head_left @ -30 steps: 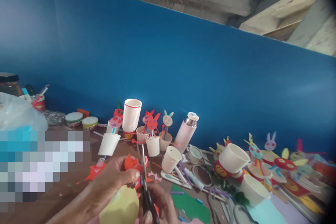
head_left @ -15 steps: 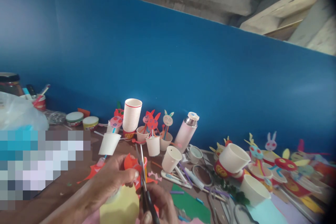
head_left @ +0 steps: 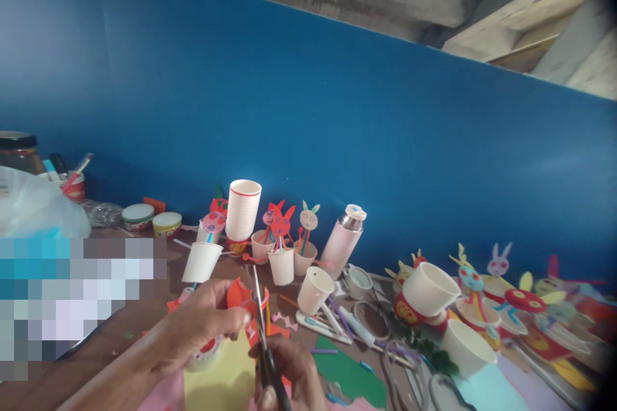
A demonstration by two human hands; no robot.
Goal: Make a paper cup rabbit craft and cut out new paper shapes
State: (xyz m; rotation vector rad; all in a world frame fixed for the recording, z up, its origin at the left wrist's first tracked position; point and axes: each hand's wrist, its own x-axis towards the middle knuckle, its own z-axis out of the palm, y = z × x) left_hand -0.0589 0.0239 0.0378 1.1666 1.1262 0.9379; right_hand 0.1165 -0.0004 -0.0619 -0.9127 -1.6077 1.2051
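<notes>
My left hand (head_left: 216,316) pinches a piece of orange-red paper (head_left: 238,295) above a yellow sheet (head_left: 219,376). In my right hand (head_left: 296,369) are black-handled scissors (head_left: 274,376), their blades pointing up and away beside the red paper. The blades look slightly parted. Below my left hand, a small round item with red marks (head_left: 208,354) shows at the left edge of the yellow sheet. A green sheet (head_left: 351,372) lies to the right of my right hand.
Behind my hands stand stacked paper cups (head_left: 243,210), a white cup (head_left: 315,290), paper animal figures in cups (head_left: 281,221) and a pink flask (head_left: 341,244). More cups (head_left: 430,290) and figures crowd the right. A plastic bag (head_left: 36,209) lies left, before a blue wall (head_left: 308,96).
My left hand has shifted slightly up and left with the red paper. More of the round item below it shows. The scissors' blades have tilted a little to the left.
</notes>
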